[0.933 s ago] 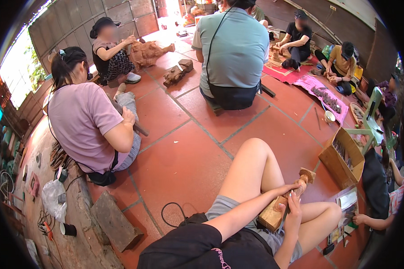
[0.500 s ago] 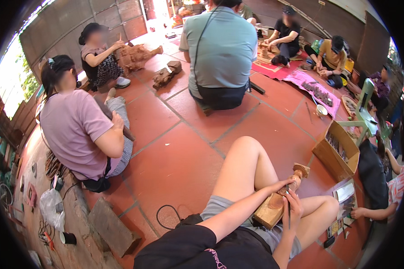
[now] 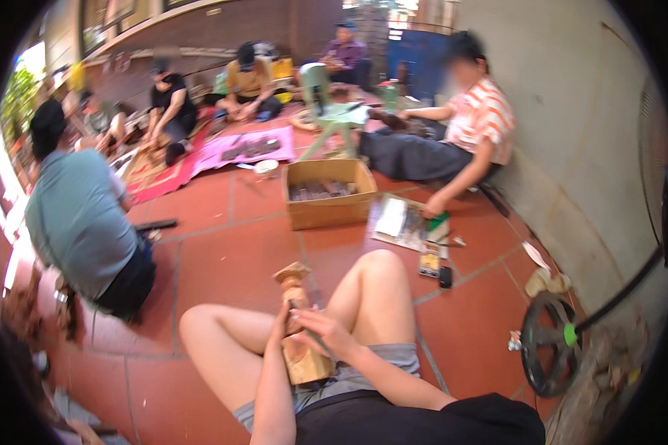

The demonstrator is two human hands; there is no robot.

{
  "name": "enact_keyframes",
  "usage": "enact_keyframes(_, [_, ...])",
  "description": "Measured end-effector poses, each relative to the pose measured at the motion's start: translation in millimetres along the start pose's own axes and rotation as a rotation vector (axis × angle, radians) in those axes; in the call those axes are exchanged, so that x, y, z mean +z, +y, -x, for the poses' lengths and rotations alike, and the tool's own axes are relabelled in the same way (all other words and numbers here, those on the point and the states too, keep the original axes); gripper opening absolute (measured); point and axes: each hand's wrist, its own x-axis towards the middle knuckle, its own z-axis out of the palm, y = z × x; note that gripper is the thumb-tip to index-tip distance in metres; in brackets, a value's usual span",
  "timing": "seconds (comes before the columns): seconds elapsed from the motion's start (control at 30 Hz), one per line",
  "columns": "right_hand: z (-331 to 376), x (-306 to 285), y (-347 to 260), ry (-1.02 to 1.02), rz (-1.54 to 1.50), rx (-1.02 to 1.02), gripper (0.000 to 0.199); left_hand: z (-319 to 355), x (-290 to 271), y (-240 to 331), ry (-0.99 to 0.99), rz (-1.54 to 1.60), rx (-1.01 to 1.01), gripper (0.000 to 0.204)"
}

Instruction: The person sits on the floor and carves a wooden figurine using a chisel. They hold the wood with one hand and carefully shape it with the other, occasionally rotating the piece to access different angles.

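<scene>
1. The wooden carving (image 3: 298, 326) stands upright between the person's bare knees, its bottom resting on the lap.
2. The left hand (image 3: 280, 326) wraps its fingers around the carving's middle.
3. The right hand (image 3: 326, 331) lies on the carving's front, fingers closed on a thin tool, I think; it is blurry.
4. This looks like carving work. Next, steady small cuts are needed.
5. A cardboard box (image 3: 328, 194) sits well away on the red floor (image 3: 223, 252).
</scene>
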Motion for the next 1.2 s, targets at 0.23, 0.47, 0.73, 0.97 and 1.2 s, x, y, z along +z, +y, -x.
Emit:
enact_keyframes(0.23, [7,-10,4,-0.143,0.146,-0.01,0.039,-1,28,9,-0.056,-0.141,0.01,0.05])
enact_keyframes(0.47, [9,-11,5,-0.163,0.084,-0.007,0.039,-3,9,7,0.017,-0.193,0.013,0.049])
enact_keyframes(0.73, [6,-12,5,-0.077,0.06,-0.031,0.036,-12,-7,2,0.089,-0.229,0.014,0.049])
enact_keyframes(0.97, [5,-14,8,-0.05,0.052,-0.039,0.033,-12,4,6,0.023,-0.195,-0.028,0.042])
enact_keyframes(1.2, [8,-1,18,0.011,0.017,0.01,0.024,-13,-9,1,0.031,-0.197,0.012,0.036])
